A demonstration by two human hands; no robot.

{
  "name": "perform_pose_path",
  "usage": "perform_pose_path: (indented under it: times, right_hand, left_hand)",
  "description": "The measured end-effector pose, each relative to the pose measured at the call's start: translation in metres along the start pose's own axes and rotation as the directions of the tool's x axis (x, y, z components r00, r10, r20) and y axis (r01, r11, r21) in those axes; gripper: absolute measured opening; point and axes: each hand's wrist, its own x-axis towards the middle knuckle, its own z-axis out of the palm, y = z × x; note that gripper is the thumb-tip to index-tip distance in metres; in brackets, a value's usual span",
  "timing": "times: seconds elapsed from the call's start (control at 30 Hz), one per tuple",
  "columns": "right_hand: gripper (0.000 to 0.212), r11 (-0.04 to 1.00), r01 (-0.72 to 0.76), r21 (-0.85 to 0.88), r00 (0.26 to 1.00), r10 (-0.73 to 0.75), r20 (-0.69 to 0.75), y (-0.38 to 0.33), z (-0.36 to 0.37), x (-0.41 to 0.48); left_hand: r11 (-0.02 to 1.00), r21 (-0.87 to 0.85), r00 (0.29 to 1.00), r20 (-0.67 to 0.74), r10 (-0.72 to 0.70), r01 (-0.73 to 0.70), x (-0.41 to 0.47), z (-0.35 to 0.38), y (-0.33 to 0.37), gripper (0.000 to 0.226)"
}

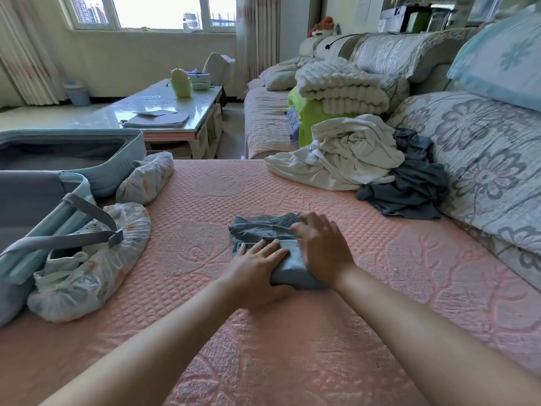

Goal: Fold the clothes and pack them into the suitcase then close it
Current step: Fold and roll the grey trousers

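Fingers of left hand straight and close together, flat on top of grey-blue garment, thumb along its near side. Fingers of right hand also straight, slightly spread, pressing down on the garment's right part, just beside the left hand. Garment partly folded into a small bundle; lies around the middle of pink quilted surface, well apart from every edge. At the left edge, open light-blue suitcase, both halves showing, grey strap draped over the nearer half's rim. Floral cover against the far half; second floral cover against the nearer half, partly under the strap. Toward the far right corner, crumpled white clothes, touching dark grey clothes, both against floral cushion along the right edge. Beyond the far edge, glossy coffee table, and folded white blanket atop lime-green item.
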Motion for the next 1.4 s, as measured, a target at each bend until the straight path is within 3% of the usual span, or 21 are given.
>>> perform_pose_path:
  times: [0.07,0.13,0.2,0.3,0.4,0.5,0.6,0.67,0.77,0.87,0.97,1.07,1.17,1.23,1.33,1.4]
  right_hand:
    - [0.031,0.979,0.127,0.161,0.991,-0.133,0.032,-0.001,-0.005,-0.007]
    - [0.064,0.971,0.040,0.235,0.940,-0.116,0.321,0.000,-0.012,-0.016]
    - [0.084,0.983,-0.005,0.186,0.857,-0.092,0.507,0.005,-0.016,-0.023]
    - [0.092,0.991,0.049,0.128,0.813,-0.114,0.570,0.008,-0.018,-0.026]
    - [0.094,0.996,-0.001,0.093,0.799,-0.055,0.599,0.001,-0.021,-0.023]
    - [0.077,0.989,-0.099,0.108,0.804,0.016,0.594,-0.005,-0.026,-0.014]
    - [0.027,0.971,-0.183,0.155,0.817,0.062,0.573,-0.004,-0.043,-0.003]
    - [0.005,0.930,-0.277,0.242,0.791,0.078,0.606,0.001,-0.055,0.002]
    - [0.012,0.752,-0.504,0.424,0.734,0.115,0.669,0.008,-0.066,0.000]
    - [0.026,0.591,-0.629,0.505,0.724,0.209,0.657,0.010,-0.065,-0.002]
    - [0.020,0.662,-0.605,0.443,0.767,0.335,0.547,0.006,-0.056,0.000]
    - [0.033,0.777,-0.547,0.311,0.790,0.356,0.499,0.001,-0.041,0.003]
    - [0.053,0.908,-0.420,0.010,0.770,0.350,0.533,-0.003,-0.028,0.008]
    - [0.057,0.951,-0.294,-0.093,0.824,0.301,0.480,-0.008,-0.027,0.014]
    - [0.049,0.990,-0.130,0.060,0.922,0.098,0.374,-0.017,-0.023,0.019]
    - [0.042,0.981,-0.102,0.165,0.917,0.029,0.397,-0.020,-0.013,0.020]
  left_hand:
    - [0.998,-0.055,0.999,0.030,-0.018,0.020,0.003,0.004,-0.006,0.101]
    - [0.995,-0.091,0.998,0.045,-0.035,0.039,0.002,0.005,-0.011,0.113]
    - [0.991,-0.124,0.998,0.044,-0.051,0.056,0.000,0.004,-0.017,0.116]
    - [0.992,-0.113,0.998,0.039,-0.055,0.059,-0.007,-0.003,-0.024,0.109]
    - [0.992,-0.101,0.996,0.042,-0.075,0.079,-0.016,-0.009,-0.028,0.097]
    - [0.991,-0.107,0.997,-0.027,-0.078,0.075,-0.021,-0.012,-0.032,0.070]
    - [0.976,-0.188,0.990,-0.077,-0.121,0.105,-0.025,-0.028,-0.032,0.035]
    - [0.948,-0.292,0.988,-0.051,-0.149,0.128,-0.028,-0.043,-0.033,0.028]
    - [0.776,-0.607,0.981,0.036,-0.189,0.172,-0.035,-0.056,-0.039,0.030]
    - [0.634,-0.733,0.950,0.053,-0.308,0.246,-0.035,-0.053,-0.044,0.017]
    - [0.682,-0.651,0.890,-0.019,-0.455,0.335,-0.028,-0.047,-0.044,0.027]
    - [0.861,-0.287,0.873,-0.132,-0.470,0.420,-0.018,-0.039,-0.039,0.044]
    - [0.959,-0.076,0.912,-0.296,-0.284,0.274,-0.004,-0.036,-0.026,0.046]
    - [0.993,0.005,0.945,-0.306,-0.112,0.119,0.005,-0.033,-0.019,0.051]
    - [0.999,0.016,0.965,-0.259,-0.034,0.039,0.013,-0.024,-0.012,0.043]
    - [0.996,-0.050,0.978,-0.190,-0.087,0.079,0.013,-0.015,-0.015,0.045]
